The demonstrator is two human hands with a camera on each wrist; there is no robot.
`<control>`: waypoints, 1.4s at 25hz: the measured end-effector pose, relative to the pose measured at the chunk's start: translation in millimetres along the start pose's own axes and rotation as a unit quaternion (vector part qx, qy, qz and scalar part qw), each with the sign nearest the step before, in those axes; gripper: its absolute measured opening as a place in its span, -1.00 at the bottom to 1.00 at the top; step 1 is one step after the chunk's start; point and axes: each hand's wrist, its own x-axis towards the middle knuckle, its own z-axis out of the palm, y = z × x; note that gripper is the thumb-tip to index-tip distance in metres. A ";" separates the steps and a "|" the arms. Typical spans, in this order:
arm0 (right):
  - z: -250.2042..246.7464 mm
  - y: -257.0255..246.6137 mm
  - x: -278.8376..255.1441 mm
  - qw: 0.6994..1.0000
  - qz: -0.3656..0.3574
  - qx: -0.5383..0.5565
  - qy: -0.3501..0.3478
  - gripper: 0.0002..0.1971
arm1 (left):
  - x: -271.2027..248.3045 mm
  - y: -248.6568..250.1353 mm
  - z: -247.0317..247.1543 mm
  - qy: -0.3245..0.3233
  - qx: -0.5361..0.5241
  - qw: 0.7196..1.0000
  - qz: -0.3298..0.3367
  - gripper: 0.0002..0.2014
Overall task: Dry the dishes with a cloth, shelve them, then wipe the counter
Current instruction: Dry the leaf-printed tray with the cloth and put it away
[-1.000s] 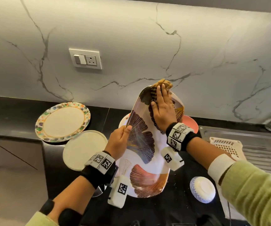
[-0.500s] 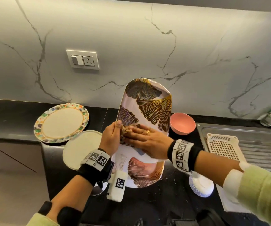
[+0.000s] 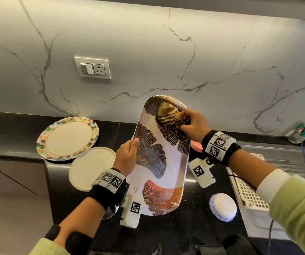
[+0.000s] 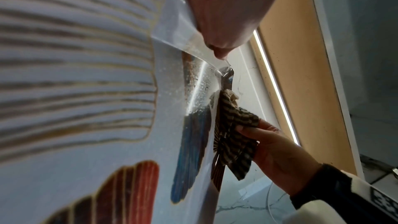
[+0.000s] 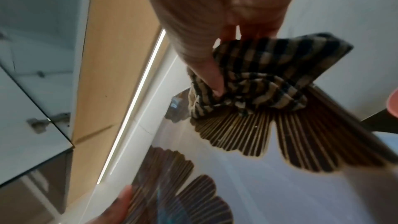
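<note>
Cloth (image 3: 170,114) now up at platter's (image 3: 159,162) far end

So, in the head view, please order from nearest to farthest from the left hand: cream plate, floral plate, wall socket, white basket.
From the left hand:
1. Cream plate, just to its left on the counter.
2. Floral plate, further left and back.
3. Wall socket, up on the marble wall.
4. White basket, far right by the sink.
</note>
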 end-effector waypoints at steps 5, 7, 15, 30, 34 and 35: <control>6.7 -15.7 -37.4 0.884 -0.328 -0.321 0.086 -0.63 | 1.2 -0.8 5.1 0.016 -0.057 0.998 -0.033 -0.58; 14.5 -5.7 -61.1 0.816 -0.431 -0.376 -0.079 -0.61 | 1.6 2.1 5.0 0.035 -0.061 0.997 -0.039 -0.60; 4.5 -7.0 -52.2 0.973 -0.023 -0.123 -0.195 -0.45 | -6.1 -2.3 13.6 0.019 -0.049 0.996 -0.069 -0.61; -4.5 23.4 -51.9 0.937 -0.075 -0.162 -0.301 -0.59 | -17.0 -12.9 11.9 0.017 -0.097 0.990 -0.104 -0.63; -16.1 12.3 -48.4 0.968 0.051 0.063 -0.239 -0.82 | -18.2 -11.7 15.1 0.046 -0.082 0.991 -0.099 -0.66; -23.9 1.3 -47.1 0.959 0.099 0.158 -0.216 -0.85 | -18.2 -12.1 16.0 0.063 -0.078 0.990 -0.099 -0.65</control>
